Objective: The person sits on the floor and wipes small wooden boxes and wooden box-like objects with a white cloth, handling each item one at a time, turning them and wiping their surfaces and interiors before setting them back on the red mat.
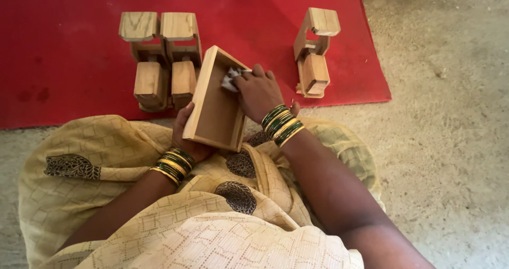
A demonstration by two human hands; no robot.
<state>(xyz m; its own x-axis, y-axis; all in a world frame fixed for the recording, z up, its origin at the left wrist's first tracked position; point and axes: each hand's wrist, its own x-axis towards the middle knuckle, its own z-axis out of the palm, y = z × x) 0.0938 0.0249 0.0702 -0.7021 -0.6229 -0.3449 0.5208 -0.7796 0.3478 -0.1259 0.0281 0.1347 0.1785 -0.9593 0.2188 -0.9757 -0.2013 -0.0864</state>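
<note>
Two hands, left hand point(186, 136) cradling tray point(214, 112)

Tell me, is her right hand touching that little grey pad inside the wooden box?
Touching: the head view shows the right hand fingertips pressing the grey pad.

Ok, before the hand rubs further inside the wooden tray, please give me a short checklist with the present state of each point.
1. Left hand supports the wooden tray from below: ok.
2. Right hand presses the small grey pad on the tray's inner face: ok.
3. Tray tilted, inside visible: ok.
4. Finished wooden pieces stand apart on the red mat: ok.
5. Grip firmness: cannot tell.
</note>
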